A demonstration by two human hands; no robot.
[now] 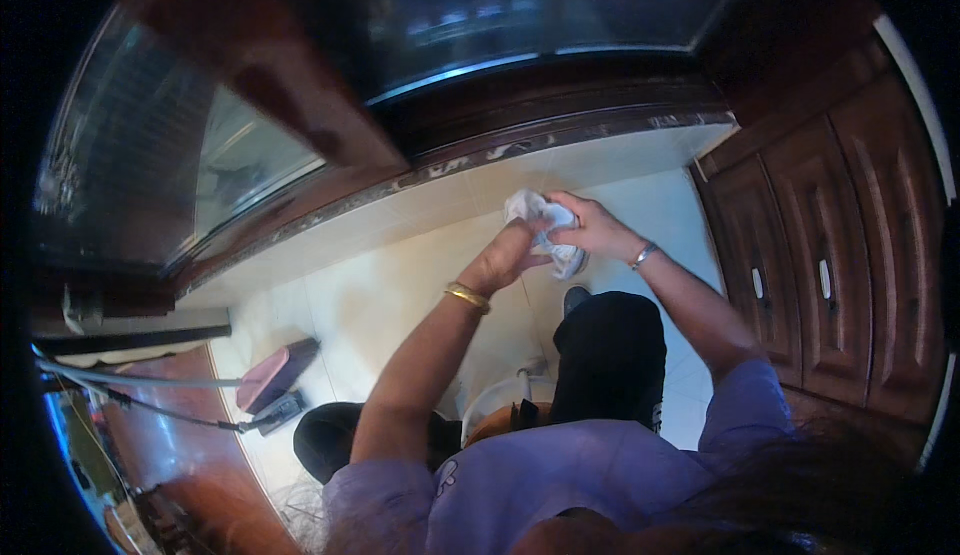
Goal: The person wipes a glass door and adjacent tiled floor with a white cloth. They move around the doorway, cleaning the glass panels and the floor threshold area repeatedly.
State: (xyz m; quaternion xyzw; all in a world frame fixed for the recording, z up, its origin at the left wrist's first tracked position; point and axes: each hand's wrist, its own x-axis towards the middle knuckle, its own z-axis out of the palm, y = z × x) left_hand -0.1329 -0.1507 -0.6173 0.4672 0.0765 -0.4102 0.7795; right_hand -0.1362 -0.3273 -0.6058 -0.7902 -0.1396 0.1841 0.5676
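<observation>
A crumpled white cloth (pixel 568 258) is bunched between my two hands, above the pale tiled floor. My left hand (pixel 508 257), with a gold bangle at the wrist, grips the cloth from the near left side. On the right side, my right hand (pixel 592 225) holds it too, its thumb and fingers around the folds; a silver bracelet circles that wrist. Motion blur softens the left fingers, and part of the cloth is hidden behind them. Below the hands are my knees in dark trousers, with a white bucket (pixel 487 397) partly seen between them.
Ahead runs a dark wooden cabinet (pixel 480 157) with glass panes and a worn lower edge, on a pale base. Wooden cupboard doors (pixel 802 270) with white handles stand at right. A broom (pixel 300 360) and a long-handled dustpan (pixel 274 414) rest on the floor at left.
</observation>
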